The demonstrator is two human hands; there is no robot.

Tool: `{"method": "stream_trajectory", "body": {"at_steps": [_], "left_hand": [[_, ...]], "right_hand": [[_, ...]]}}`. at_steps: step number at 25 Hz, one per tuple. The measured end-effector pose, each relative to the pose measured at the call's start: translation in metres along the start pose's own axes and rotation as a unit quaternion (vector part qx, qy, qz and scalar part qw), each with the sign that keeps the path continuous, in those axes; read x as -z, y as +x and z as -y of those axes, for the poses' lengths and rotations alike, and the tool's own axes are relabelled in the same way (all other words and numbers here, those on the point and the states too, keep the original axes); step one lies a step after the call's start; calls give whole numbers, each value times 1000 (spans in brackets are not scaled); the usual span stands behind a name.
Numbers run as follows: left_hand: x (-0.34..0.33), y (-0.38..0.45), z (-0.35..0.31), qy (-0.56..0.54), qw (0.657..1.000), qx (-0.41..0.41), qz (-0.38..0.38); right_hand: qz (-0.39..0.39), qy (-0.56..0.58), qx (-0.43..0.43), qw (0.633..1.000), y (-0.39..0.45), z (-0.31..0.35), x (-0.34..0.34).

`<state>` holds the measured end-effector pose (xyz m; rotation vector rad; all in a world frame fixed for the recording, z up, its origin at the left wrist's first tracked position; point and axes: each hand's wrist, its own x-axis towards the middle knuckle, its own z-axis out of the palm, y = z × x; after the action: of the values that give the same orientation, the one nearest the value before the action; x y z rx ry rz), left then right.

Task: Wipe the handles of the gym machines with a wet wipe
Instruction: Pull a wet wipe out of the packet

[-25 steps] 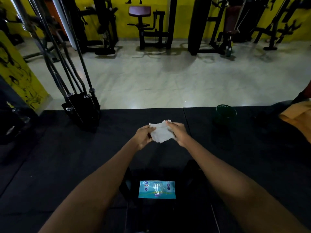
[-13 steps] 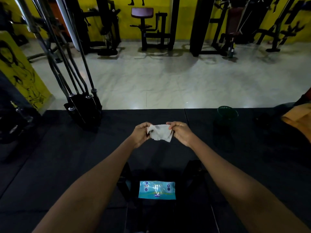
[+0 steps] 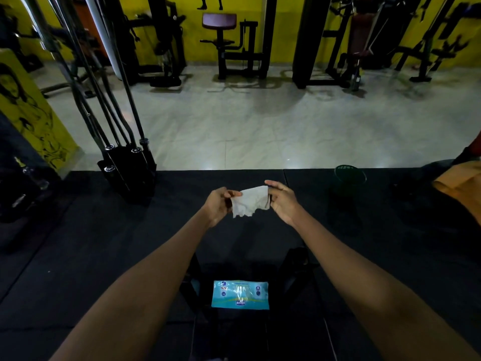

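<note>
Since half a second ago your left hand (image 3: pixel 217 205) and right hand (image 3: pixel 282 200) have drawn apart, each grip pinching a corner of the wet wipe (image 3: pixel 251 200) held spread above the black mat (image 3: pixel 104 243): unfolding step, handles next.

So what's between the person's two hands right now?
In the head view, a white wet wipe stretches between the left hand and right hand, pinched by both.

My left hand (image 3: pixel 218 204) and right hand (image 3: pixel 282 201) hide the wipe's (image 3: pixel 251 201) side edges; pack (image 3: pixel 240 294) print too small to read; orange cloth (image 3: pixel 463 188) cut off at right.
</note>
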<state>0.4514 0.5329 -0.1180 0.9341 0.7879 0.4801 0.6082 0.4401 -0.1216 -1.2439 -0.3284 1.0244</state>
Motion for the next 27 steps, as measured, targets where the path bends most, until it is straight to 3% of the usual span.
{"method": "stream_trajectory", "body": {"at_steps": [3, 8, 12, 16, 18, 21, 24, 27], "left_hand": [[-6, 1, -3, 20, 1000, -13, 7], [-5, 3, -5, 73, 996, -49, 0], [7, -2, -8, 123, 991, -16, 54], [3, -8, -11, 211, 964, 55, 152], [-4, -9, -14, 217, 962, 54, 155], [-10, -10, -13, 182, 976, 31, 114], [-7, -12, -10, 151, 985, 12, 89], [-8, -12, -5, 122, 988, 9, 90]], "right_hand": [[-7, 109, -75, 991, -2, 2, -3], [28, 81, -149, 985, -6, 1, -6], [15, -114, -63, 991, -5, 5, -10], [-40, -164, -2, 986, 0, 6, -12], [-50, -92, -31, 994, 2, 1, -15], [9, 67, -151, 986, -3, -5, -13], [13, 94, -199, 975, -11, -12, -11], [-11, 92, -180, 979, -13, -20, -22]]}}
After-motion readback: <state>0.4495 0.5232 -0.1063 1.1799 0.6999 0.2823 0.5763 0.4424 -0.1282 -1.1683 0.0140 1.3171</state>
